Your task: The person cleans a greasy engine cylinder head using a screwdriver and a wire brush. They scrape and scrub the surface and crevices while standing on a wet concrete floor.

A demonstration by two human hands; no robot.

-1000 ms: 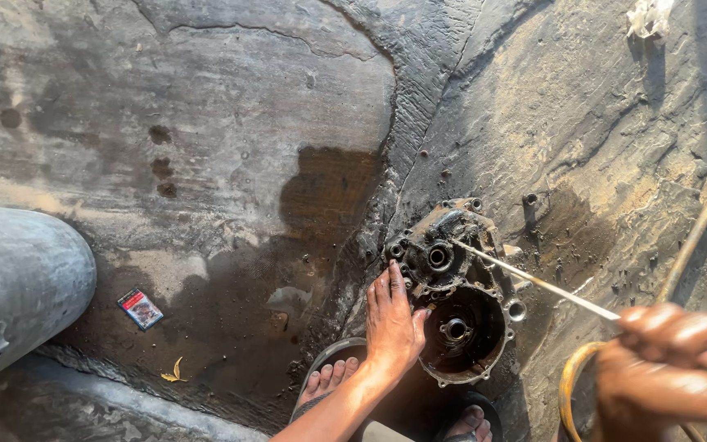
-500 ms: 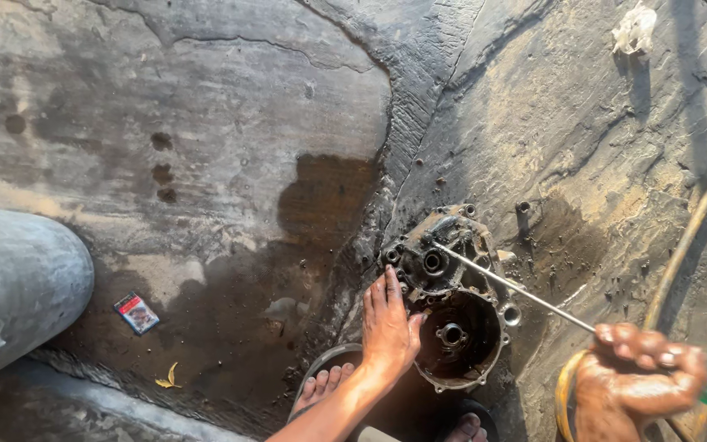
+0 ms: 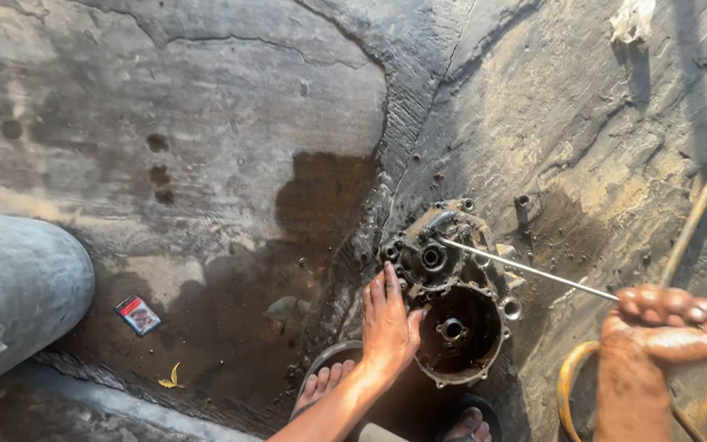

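Observation:
A greasy metal engine casing point(image 3: 454, 288) lies on the stained concrete ground. My left hand point(image 3: 388, 321) rests flat on the casing's left edge, fingers spread and pointing up. My right hand point(image 3: 666, 322), wet and dirty, is closed around the handle of a long screwdriver point(image 3: 525, 269). Its thin shaft runs up and left, and its tip touches the upper part of the casing. My bare toes in sandals point(image 3: 325, 382) show just below the casing.
A grey metal drum point(image 3: 18, 288) lies at the left edge. A small red and white packet point(image 3: 137, 314) and a yellow scrap point(image 3: 169, 379) lie on the wet ground. A yellowish hose point(image 3: 689, 229) curves along the right. A crumpled white rag point(image 3: 632, 18) sits top right.
My right hand has shifted left and slightly up with the screwdriver, its tip staying on the casing. My left hand has stayed on the casing.

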